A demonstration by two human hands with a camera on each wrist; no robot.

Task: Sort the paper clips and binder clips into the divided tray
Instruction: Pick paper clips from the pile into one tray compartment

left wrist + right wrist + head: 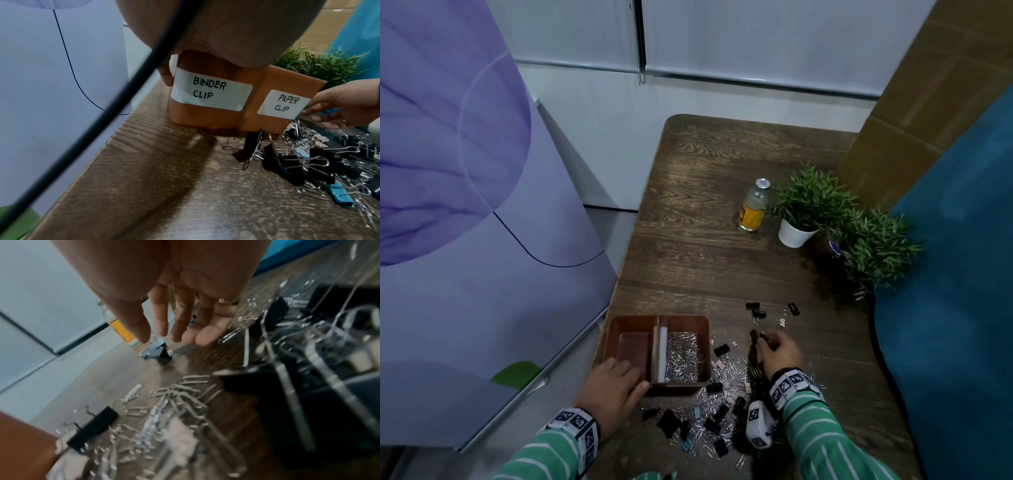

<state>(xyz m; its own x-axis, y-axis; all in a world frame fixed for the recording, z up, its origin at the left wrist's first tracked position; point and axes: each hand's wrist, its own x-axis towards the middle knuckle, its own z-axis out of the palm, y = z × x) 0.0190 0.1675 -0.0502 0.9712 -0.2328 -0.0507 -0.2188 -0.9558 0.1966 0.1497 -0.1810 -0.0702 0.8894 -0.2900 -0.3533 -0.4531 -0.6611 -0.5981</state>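
The brown divided tray (619,323) stands at the table's near left edge. Its right compartment holds silver paper clips (683,356); its left one shows a bare bottom. On the front, labels read BINDER CLIP (209,89) and PAPER CLIP (283,104). My left hand (616,387) grips the tray's near left corner, thumb on the front wall. Right of the tray, my right hand (779,349) hovers with straight fingers over a black binder clip (156,352), its thumb tip at the wire handle. A mixed pile of clips (722,404) lies in front of the tray.
More black binder clips (755,308) lie farther back. A bottle (755,205) and two potted plants (804,205) stand at the back right. A blue surface (962,274) borders the table's right side, and a purple fridge (465,205) stands beyond its left edge.
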